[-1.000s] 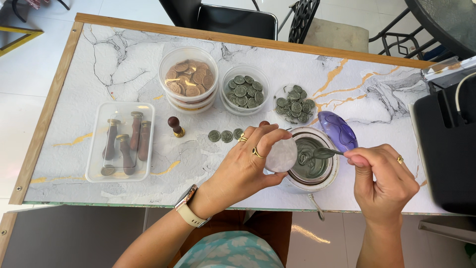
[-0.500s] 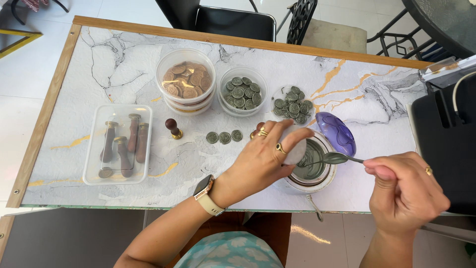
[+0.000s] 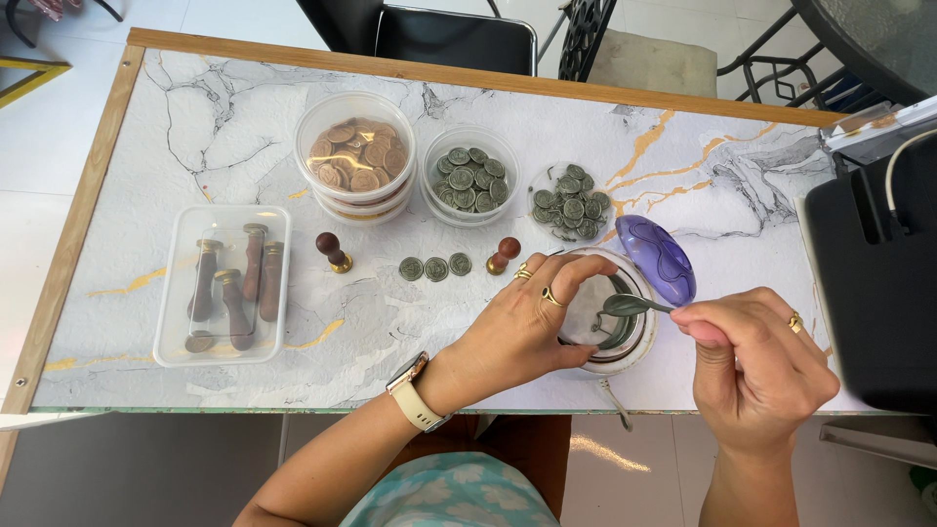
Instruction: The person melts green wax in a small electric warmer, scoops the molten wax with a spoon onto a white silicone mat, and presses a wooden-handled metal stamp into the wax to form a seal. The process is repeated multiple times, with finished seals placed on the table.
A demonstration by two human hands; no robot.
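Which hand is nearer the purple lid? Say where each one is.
Right. The right hand sits just below-right of the purple lid, holding a spoon; the left hand lies farther left.

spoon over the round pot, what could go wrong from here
The spoon in the right hand holds dark green wax over the round pot; tilted, it could drip onto the left hand gripping the rim. The purple lid leans at the pot's edge and could be knocked.

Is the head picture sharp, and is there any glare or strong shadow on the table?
Head view: even daylight, sharp across the table; soft shadows only beside the tubs; a faint sheen on the clear box; the left hand and right hand show no blur; table edges bow slightly.
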